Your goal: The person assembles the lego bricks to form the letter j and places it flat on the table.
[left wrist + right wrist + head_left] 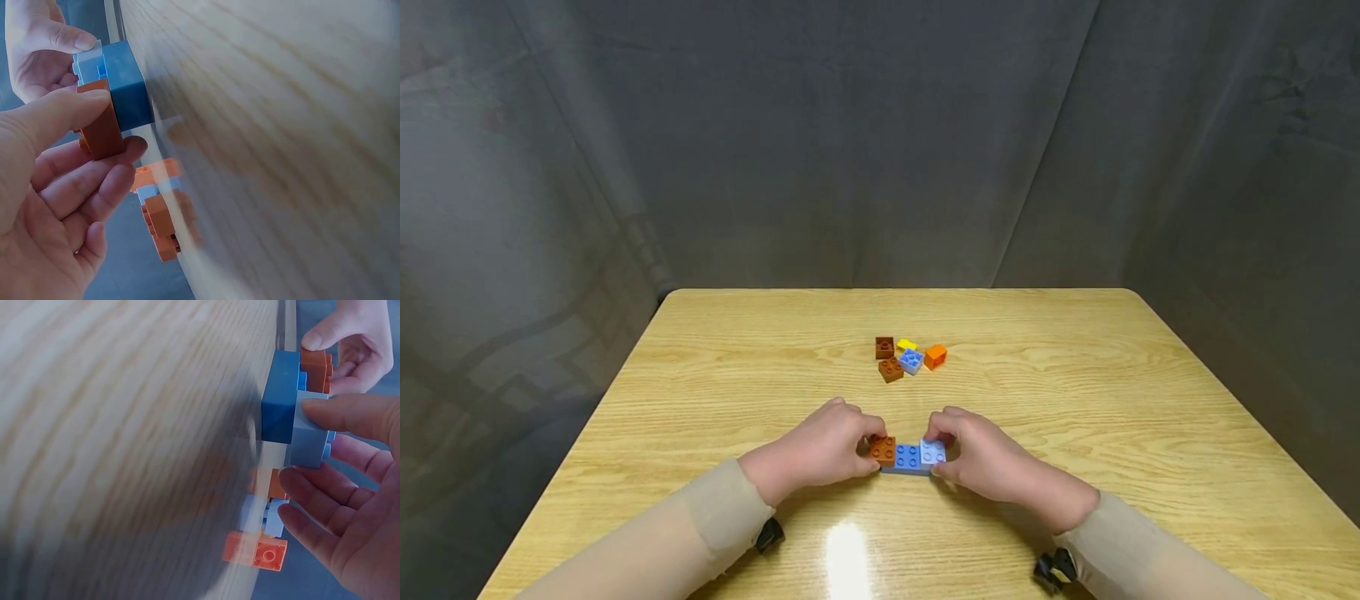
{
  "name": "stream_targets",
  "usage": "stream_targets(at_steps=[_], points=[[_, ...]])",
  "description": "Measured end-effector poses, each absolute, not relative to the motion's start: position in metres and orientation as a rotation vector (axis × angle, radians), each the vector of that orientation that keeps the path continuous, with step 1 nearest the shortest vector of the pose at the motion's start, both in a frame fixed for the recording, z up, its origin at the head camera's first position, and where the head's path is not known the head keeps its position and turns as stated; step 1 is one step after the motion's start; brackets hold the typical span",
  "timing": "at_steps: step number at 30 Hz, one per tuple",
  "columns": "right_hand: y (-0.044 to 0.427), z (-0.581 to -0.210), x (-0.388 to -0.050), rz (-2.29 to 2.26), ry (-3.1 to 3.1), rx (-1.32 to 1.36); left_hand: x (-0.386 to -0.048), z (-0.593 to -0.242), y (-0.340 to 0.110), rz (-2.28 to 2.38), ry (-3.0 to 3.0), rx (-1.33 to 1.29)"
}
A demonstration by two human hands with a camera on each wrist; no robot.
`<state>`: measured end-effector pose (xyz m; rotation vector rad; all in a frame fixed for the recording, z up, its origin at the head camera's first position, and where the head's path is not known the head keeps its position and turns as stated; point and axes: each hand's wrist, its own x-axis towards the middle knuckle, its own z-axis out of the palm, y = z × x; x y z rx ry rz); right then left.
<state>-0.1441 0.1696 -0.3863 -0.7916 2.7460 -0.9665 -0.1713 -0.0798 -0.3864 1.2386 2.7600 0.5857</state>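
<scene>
The left hand (pixel 820 443) pinches a brown brick (pixel 883 451) between thumb and fingers at the left end of a longer blue brick (pixel 907 457), while the right hand (pixel 985 454) likewise pinches a light blue brick (pixel 933 452) at its right end. The blue brick's middle studs show between them, above the wooden surface (pixel 715 375). Farther back lie two loose brown bricks (pixel 891 370), a yellow brick (pixel 907 344), a paler blue one (pixel 912 361) and an orange brick (pixel 936 357).

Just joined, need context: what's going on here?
A person's left grip pinches a brown brick on one end of a long blue brick on the table; the right grip pinches a pale blue brick on the other end. Bare blue studs show between them. Farther off lie five loose bricks.
</scene>
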Motion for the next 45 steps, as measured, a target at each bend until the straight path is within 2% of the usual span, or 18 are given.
stream_targets(at_steps=[26, 35, 45], points=[[0.173, -0.376, -0.153, -0.881, 2.704, -0.839, -0.173, -0.383, -0.081, 0.548, 2.771, 1.238], [0.197, -0.378, -0.181, -1.030, 2.746, -0.723, -0.173, -0.384, -0.077, 0.531, 2.759, 1.257], [0.213, -0.381, -0.234, -1.062, 2.861, -0.445, -0.173, -0.384, -0.077, 0.482, 2.765, 1.217]])
